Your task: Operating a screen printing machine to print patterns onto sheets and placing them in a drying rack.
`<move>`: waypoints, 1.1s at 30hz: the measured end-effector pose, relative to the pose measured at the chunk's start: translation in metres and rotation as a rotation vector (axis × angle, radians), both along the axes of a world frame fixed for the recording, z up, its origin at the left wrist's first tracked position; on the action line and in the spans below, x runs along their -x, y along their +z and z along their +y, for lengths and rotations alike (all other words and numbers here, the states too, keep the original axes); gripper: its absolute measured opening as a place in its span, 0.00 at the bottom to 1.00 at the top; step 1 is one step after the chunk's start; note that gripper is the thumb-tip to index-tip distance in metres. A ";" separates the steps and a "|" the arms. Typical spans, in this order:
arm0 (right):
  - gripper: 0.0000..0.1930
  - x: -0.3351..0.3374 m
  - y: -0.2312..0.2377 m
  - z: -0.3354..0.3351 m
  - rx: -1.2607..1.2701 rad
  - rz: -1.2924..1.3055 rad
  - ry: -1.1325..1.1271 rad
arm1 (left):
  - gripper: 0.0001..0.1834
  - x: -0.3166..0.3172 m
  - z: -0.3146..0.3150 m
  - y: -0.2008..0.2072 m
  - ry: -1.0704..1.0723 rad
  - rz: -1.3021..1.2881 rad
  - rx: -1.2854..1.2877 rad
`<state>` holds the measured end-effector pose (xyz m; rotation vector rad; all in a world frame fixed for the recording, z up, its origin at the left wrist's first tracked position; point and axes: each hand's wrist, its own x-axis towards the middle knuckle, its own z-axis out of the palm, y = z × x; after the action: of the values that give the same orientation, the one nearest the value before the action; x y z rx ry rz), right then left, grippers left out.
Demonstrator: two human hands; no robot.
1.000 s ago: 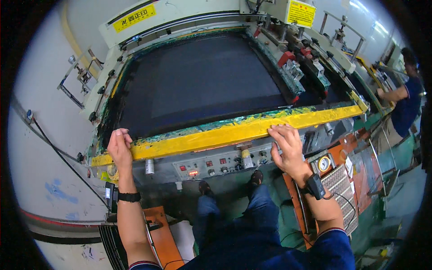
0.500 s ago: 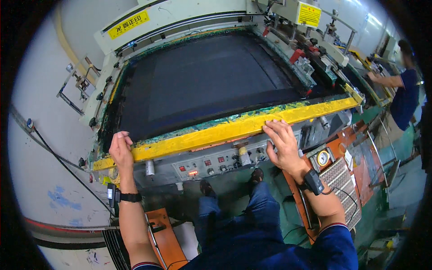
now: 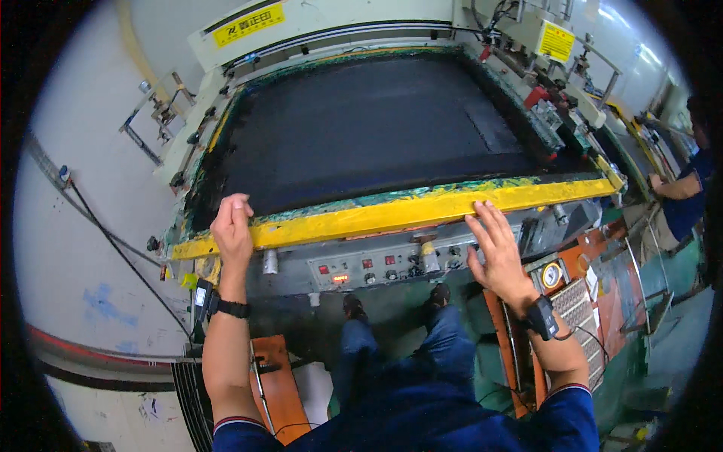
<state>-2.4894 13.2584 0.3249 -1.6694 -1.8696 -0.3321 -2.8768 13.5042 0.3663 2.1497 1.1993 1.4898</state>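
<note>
A long yellow bar (image 3: pixel 361 224) forms the near edge of a screen-printing frame whose dark mesh (image 3: pixel 354 128) is smeared with black and green. Over the bar's left part is my left hand (image 3: pixel 233 230), fingers curled together; what they hold, if anything, is hidden. My right hand (image 3: pixel 501 260) is open at the bar's right part. Its fingers are stretched out, with the fingertips at the bar and the thumb apart below it. Dark wrist devices (image 3: pixel 541 318) are strapped to both my wrists.
Below the bar sits a control panel (image 3: pixel 354 271) with knobs and red switches. An orange cart (image 3: pixel 279 377) stands at lower left; a round dial gauge (image 3: pixel 552 275) and a slotted tray (image 3: pixel 578 309) lie on orange surfaces at right. Another person (image 3: pixel 685 188) works at far right.
The whole view has shifted, so the machine sits farther right in the picture. My hands stay at the bar, the right one slightly farther along it. The other person's arm is lower.
</note>
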 end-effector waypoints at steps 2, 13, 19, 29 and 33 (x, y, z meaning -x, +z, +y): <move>0.31 0.002 0.005 -0.002 0.000 0.004 0.023 | 0.10 -0.005 -0.010 0.002 -0.027 -0.035 -0.138; 0.14 0.012 -0.041 -0.024 0.108 0.043 0.114 | 0.14 -0.035 0.025 -0.093 -0.275 0.707 0.366; 0.14 -0.024 -0.036 0.019 0.218 0.342 -0.104 | 0.08 -0.008 0.222 -0.141 -0.285 -0.160 0.839; 0.15 -0.095 -0.037 0.035 0.294 0.391 -0.267 | 0.06 -0.024 0.269 -0.133 -0.455 -0.409 1.268; 0.15 -0.107 -0.050 0.047 0.235 0.523 -0.196 | 0.03 -0.041 0.280 -0.138 -0.172 -0.364 1.237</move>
<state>-2.3822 13.3057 0.2751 -1.8753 -1.3988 0.2427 -2.8361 13.7838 0.2282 1.0476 1.2368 0.6510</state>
